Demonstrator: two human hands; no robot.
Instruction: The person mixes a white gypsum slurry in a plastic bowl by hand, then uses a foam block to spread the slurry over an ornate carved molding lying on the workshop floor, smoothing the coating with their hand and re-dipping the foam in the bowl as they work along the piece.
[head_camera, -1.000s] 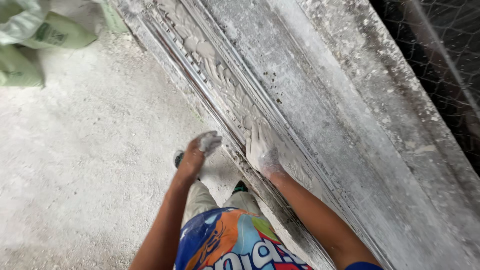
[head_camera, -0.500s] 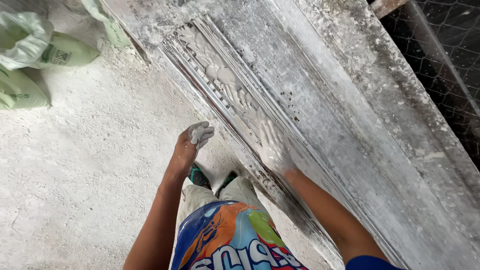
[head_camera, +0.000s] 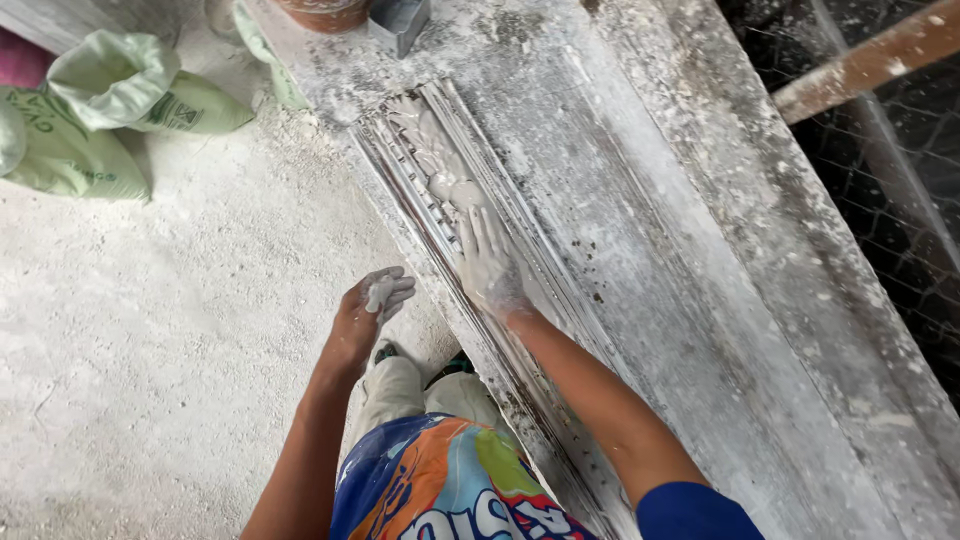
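Wet grey-white plaster (head_camera: 445, 180) smeared along one long, ribbed, ornamented moulding form (head_camera: 470, 250) on a dusty grey workbench (head_camera: 700, 260). Right hand (head_camera: 487, 262) flat and spread wide on the form, fingers pressing into the paste, gripping nothing. Left hand (head_camera: 372, 303) off the bench edge, half curled, cupping a small lump of the same plaster. Likely soft, slick, heavy for its bulk, easily marred while wet; best scooped in a cupped palm, spread flat-handed. Two green woven sacks (head_camera: 100, 120) on the powdery floor, well apart; one small grey tub (head_camera: 398, 20) at the bench's far end.
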